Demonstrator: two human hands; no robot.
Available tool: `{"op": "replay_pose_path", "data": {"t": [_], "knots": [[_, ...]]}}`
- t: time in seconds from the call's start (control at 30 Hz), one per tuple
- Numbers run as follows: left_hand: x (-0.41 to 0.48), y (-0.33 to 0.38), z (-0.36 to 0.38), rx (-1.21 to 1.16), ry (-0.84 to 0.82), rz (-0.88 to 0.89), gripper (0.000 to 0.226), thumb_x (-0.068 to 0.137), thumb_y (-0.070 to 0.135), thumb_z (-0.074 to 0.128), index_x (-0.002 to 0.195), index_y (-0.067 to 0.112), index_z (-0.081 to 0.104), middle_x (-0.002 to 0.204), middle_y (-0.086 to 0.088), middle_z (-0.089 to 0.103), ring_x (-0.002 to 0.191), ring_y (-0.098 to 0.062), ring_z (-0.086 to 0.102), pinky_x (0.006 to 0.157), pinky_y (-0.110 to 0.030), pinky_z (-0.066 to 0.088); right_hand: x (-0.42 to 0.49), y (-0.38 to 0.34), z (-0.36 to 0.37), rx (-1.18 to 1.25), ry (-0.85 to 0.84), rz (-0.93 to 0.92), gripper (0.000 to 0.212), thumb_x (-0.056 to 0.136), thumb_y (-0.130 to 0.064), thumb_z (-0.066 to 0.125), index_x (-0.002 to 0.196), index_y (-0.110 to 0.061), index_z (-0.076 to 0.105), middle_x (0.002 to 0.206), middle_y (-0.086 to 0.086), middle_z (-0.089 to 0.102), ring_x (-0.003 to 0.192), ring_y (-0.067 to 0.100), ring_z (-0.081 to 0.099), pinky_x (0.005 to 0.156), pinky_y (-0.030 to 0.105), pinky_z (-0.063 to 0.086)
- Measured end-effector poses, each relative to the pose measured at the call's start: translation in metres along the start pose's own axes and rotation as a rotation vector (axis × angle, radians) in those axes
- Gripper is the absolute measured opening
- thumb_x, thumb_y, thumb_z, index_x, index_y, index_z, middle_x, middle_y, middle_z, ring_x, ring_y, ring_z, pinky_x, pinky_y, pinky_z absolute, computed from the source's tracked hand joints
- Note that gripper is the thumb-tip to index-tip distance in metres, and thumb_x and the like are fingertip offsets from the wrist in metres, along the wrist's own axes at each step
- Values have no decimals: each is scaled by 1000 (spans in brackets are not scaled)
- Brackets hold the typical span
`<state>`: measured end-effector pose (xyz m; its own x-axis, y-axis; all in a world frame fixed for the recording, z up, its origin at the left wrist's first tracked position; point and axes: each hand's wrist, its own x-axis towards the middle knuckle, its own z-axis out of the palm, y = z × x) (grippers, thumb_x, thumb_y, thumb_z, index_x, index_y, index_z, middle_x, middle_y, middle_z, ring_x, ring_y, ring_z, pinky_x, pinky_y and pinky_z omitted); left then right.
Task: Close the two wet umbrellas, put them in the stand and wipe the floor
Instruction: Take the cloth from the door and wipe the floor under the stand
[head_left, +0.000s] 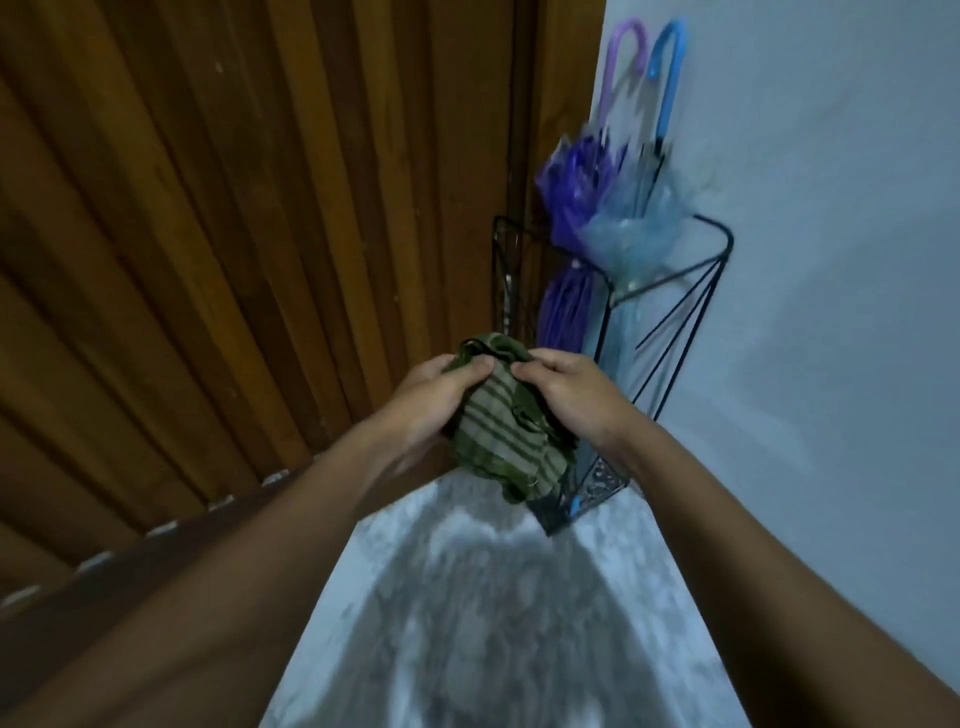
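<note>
Standing in wire stand (670, 283): two umbrellas (610, 218).

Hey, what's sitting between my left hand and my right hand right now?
A bunched green striped cloth: the left hand and right hand both grip it, as the head view shows.

This looks like the entry of a home. A ribbed wooden door (234, 208) fills 9 to 12 o'clock, and in the corner at 1 o'clock a wire stand (723, 244) holds a purple umbrella (571, 197) and a blue umbrella (636, 231). A pale wall (831, 286) runs at 3 o'clock above a speckled floor (467, 634) at 6.
</note>
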<state>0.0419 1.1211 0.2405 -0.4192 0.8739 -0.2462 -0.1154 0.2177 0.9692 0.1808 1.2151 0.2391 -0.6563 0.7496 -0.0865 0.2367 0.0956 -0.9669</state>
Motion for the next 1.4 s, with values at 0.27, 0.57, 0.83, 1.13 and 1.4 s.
{"op": "replay_pose_path", "data": {"t": [0.27,0.57,0.83,1.13,1.4], "knots": [[-82,233,-8,176,-8,-62,20,92,23,63,109,17,73,102,-4,77,97,-21,72,98,-41,53,-41,-232,-51,34,-70,135,25,95,-26,63,113,-11,72,105,7,75,98,21,71,90,32,56],[-231,504,-6,395,61,-121,16,87,24,59,87,15,73,82,1,76,78,-16,71,76,-27,54,-128,-507,-114,-142,-184,14,22,102,-23,52,106,-18,73,91,-6,75,84,5,70,70,15,53],[-343,600,-3,99,186,-133,30,87,28,56,104,11,74,101,-11,76,96,-31,71,90,-38,52,-198,-648,-135,90,-501,127,28,96,-34,60,115,-15,71,102,8,77,93,18,74,83,28,59],[-438,628,-40,201,399,37,22,93,34,64,87,14,71,90,-6,76,85,-21,72,74,-29,54,-230,-715,-90,-132,-639,-136,22,98,-30,60,114,-21,72,104,-1,77,98,13,73,97,36,54],[-522,637,-117,360,599,165,29,95,40,60,88,13,71,83,0,77,80,-16,73,73,-30,51,-265,-767,9,-220,-624,-273,28,99,-40,54,110,-23,74,96,-5,78,90,12,74,91,33,55]]}}
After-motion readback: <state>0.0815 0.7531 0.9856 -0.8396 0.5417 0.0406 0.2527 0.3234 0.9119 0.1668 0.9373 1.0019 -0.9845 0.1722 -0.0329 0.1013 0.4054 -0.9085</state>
